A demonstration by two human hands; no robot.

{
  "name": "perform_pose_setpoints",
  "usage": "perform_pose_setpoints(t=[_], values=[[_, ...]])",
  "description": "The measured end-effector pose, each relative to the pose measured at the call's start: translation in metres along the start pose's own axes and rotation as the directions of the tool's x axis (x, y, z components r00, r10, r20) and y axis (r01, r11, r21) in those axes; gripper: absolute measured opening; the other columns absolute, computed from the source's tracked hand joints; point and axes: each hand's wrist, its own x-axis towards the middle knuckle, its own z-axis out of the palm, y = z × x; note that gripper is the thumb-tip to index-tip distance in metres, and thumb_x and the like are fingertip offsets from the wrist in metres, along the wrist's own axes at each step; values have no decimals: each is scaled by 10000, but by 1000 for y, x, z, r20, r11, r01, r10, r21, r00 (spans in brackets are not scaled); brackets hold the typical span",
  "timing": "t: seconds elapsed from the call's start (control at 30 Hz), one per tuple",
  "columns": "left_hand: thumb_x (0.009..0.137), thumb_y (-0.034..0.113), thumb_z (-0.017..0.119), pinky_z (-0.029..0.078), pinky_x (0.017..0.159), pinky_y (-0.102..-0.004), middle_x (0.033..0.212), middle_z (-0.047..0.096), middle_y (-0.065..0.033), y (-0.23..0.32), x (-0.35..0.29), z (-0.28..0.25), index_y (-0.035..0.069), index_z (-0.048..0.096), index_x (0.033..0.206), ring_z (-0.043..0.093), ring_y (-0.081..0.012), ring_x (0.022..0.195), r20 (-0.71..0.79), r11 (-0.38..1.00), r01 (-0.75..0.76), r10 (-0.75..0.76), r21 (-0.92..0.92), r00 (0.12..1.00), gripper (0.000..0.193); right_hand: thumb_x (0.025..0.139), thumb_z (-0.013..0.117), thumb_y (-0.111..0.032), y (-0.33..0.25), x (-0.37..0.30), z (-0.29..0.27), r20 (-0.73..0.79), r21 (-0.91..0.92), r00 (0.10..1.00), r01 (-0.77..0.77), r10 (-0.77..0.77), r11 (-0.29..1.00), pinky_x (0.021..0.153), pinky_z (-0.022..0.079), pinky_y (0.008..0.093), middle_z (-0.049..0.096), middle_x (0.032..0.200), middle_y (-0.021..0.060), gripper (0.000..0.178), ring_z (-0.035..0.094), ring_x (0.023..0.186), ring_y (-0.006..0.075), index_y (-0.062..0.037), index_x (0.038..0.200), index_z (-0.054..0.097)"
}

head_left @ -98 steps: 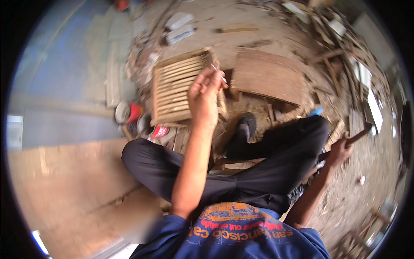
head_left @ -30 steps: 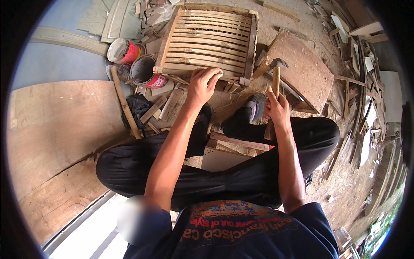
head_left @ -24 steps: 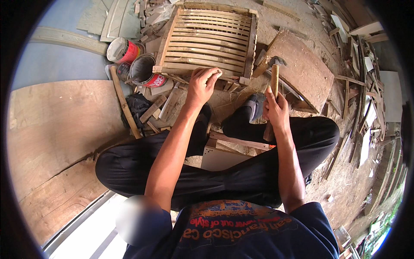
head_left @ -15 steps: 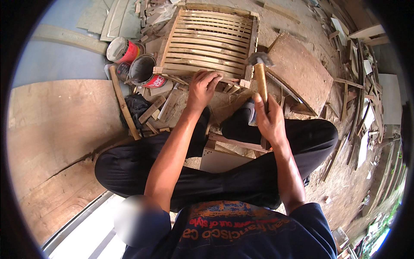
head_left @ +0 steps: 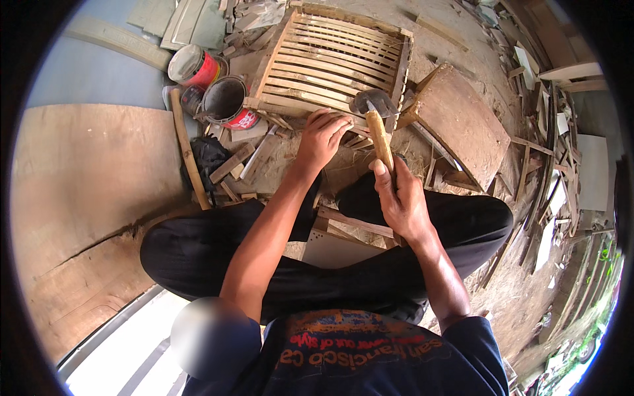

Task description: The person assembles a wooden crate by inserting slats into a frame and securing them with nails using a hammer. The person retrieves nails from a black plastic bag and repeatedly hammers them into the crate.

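A slatted wooden frame (head_left: 403, 63) with curved bamboo-like slats lies on the ground ahead of me. At its near edge is my left hand (head_left: 321, 140), fingers bent together over the front rail; whatever is pinched under the fingertips is hidden. A hammer (head_left: 380, 135) with a pale wooden handle and dark metal head is gripped in my right hand (head_left: 404, 201). The hammer head appears over the frame's near right corner, just right of the left fingertips. Whether it touches the wood, I cannot tell.
Two red paint buckets (head_left: 228, 105) stand left of the frame. A brown wooden board (head_left: 462, 125) leans at its right. Offcuts (head_left: 234, 162) litter the ground, and a large plywood sheet (head_left: 99, 171) fills the left side. A pale perforated panel (head_left: 337, 249) lies between my legs.
The hammer has swung leftward, its head now over the frame's near right corner instead of beyond it. My left hand stays at the near rail. The whole view has shifted slightly.
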Motion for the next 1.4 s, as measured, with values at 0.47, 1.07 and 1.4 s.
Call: perform_pose_setpoints(t=[0.47, 1.07, 1.4], values=[[905, 86, 705, 446, 1066, -412, 1058, 736, -47, -6, -3, 2, 63, 718, 1053, 674, -210, 1051, 22, 999, -26, 25, 38, 999, 151, 1062, 541, -252, -17, -6, 4, -1, 20, 1000, 25, -25, 999, 539, 438, 473, 566, 646, 277, 317, 620, 652, 497, 47, 966, 496], [889, 83, 717, 445, 1076, -401, 1076, 741, -45, -7, -3, 1, 52, 738, 1027, 676, -209, 1048, 51, 996, -29, 25, 79, 998, 142, 1046, 574, -242, 4, -6, 10, 27, -100, 1000, -5, 8, 995, 527, 444, 523, 585, 664, 310, 310, 606, 748, 547, 35, 943, 478], [913, -12, 610, 474, 1042, -445, 1101, 735, -99, 1, 5, -16, 61, 713, 1134, 662, -276, 1094, 150, 997, 17, -6, -75, 989, 255, 1073, 524, -357, 23, -14, 10, -104, 91, 989, -95, 104, 991, 494, 386, 282, 506, 655, 39, 376, 492, 542, 97, 15, 1064, 574]])
